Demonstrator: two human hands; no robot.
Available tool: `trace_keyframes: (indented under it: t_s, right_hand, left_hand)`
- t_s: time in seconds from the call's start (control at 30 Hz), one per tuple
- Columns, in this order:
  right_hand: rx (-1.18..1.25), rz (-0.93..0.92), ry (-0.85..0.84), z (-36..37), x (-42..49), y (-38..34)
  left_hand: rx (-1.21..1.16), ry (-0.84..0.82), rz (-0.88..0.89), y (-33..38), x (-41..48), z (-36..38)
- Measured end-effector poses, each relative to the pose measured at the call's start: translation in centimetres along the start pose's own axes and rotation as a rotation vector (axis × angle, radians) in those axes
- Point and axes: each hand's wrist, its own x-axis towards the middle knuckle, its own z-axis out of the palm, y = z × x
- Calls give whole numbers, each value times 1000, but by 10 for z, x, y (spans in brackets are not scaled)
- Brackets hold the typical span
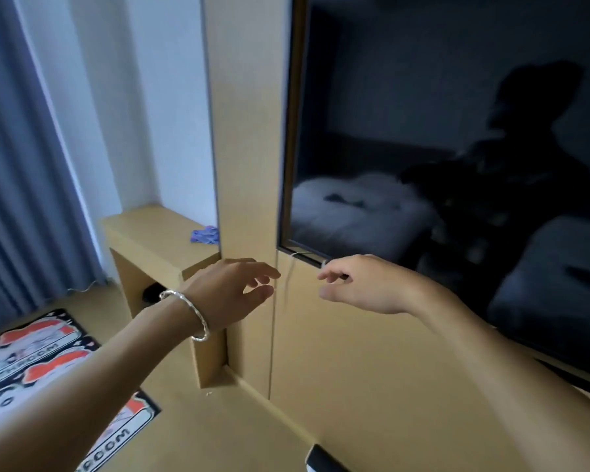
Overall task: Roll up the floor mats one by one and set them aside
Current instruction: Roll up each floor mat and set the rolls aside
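Note:
A floor mat (31,356) with a black border and red and white print lies flat on the floor at the lower left, partly behind my left forearm. Both hands are raised away from it, in front of a wooden wall panel (338,352). My left hand (232,284), with a silver bangle on the wrist, is loosely spread and holds nothing. Its fingertips are close to a thin white thread (288,281) that hangs from the TV's lower left corner. My right hand (358,284) has its fingers curled, and the thread's upper end seems pinched at its fingertips.
A large dark TV (457,148) hangs on the panel at the right. A low wooden shelf (150,233) at the left carries a small purple object (205,235). Blue-grey curtains (21,165) hang at the far left. A black and white object (321,459) shows at the bottom edge.

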Motion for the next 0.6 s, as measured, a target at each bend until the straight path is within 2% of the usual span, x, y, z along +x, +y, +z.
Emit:
trace_keyframes:
  t_s: [0.27, 0.37, 0.6]
  right_hand:
    - [-139, -294, -198, 91, 25, -208]
    - [-198, -401, -250, 112, 28, -275]
    - [-276, -629, -360, 162, 27, -393]
  left_hand:
    - [56, 94, -256, -134, -186, -75]
    - [45, 111, -351, -162, -248, -101]
    - [-32, 274, -536, -200, -355, -130]
